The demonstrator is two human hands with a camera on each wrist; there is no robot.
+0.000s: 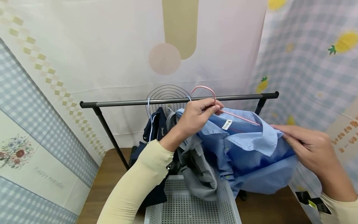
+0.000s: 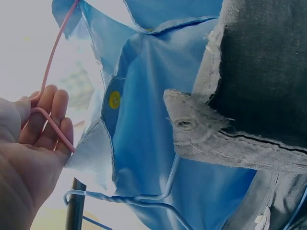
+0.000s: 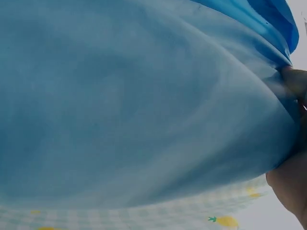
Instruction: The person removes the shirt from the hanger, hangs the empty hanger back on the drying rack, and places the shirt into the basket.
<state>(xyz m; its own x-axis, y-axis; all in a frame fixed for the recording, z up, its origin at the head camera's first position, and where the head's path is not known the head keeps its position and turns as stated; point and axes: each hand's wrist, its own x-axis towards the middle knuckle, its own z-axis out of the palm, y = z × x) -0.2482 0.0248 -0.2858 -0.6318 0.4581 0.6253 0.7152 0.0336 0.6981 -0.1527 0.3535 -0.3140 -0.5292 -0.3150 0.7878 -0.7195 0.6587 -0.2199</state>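
My left hand [image 1: 199, 115] pinches a pink wire hanger [image 1: 240, 117] just below its hook, in front of the rail. One arm of the hanger runs inside the collar of a light blue button shirt [image 1: 251, 168]. With thumb and fingers my right hand [image 1: 310, 147] grips the shirt at the shoulder beside the collar. In the left wrist view the hanger [image 2: 54, 127] crosses the curled fingers, and the shirt front with a yellow button hangs beyond. Blue cloth fills most of the right wrist view, with part of the right hand [image 3: 292, 184] at its edge.
A black rail [image 1: 120, 103] spans the middle. On it hang dark navy clothes [image 1: 155, 127] and a grey garment [image 1: 199, 174] on pale blue hangers. Below stands a light grey perforated basket [image 1: 193, 208] on a brown wooden table [image 1: 110, 165]. Printed curtains surround the rail.
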